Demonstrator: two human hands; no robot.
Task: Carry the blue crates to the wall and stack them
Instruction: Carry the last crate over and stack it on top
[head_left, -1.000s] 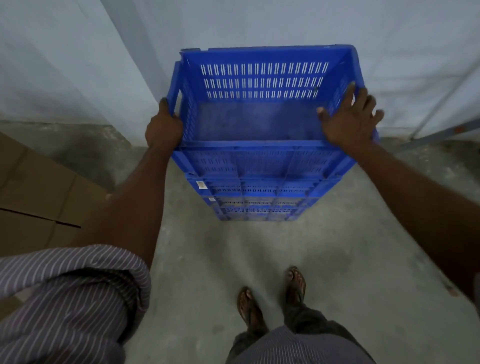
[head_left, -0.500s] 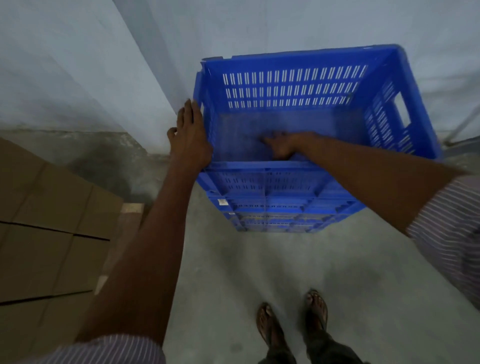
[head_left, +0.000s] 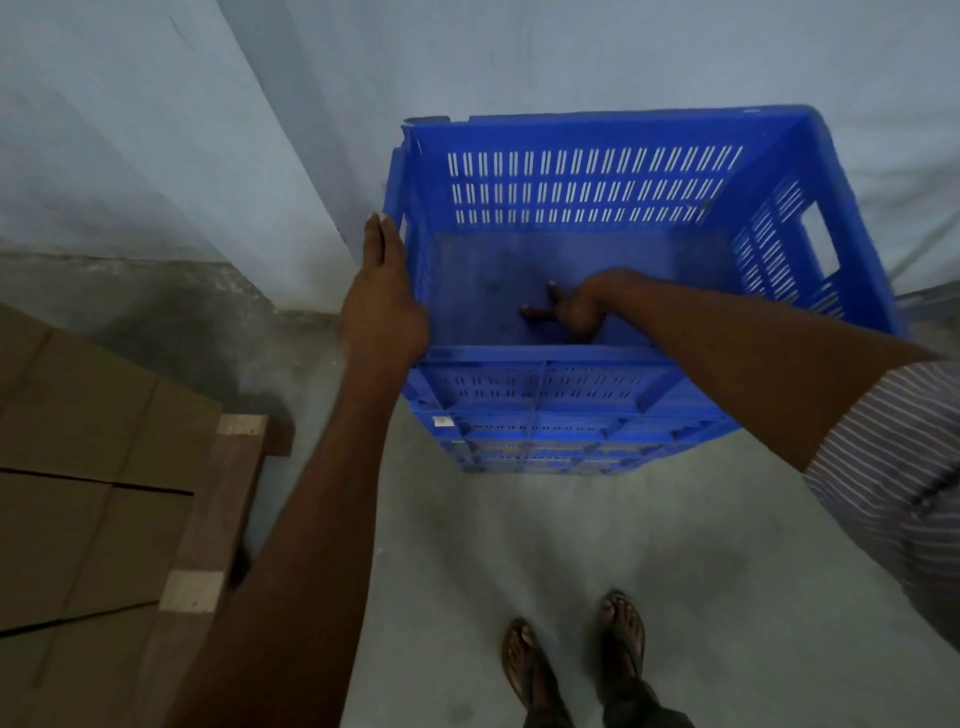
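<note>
Head view: left hand (head_left: 382, 306) stays flat against crate (head_left: 597, 187), right hand (head_left: 576, 312) still grips rim.

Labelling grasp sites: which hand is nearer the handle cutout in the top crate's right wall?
Right. The right hand grips the near rim of the top crate from inside, left of the handle cutout; the left hand lies flat on the opposite outer wall.

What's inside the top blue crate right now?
Only the right hand, reaching over the near rim of the top crate; the floor looks otherwise bare. The near wall hides the strip beneath the hand and whether its fingers grip anything.
</note>
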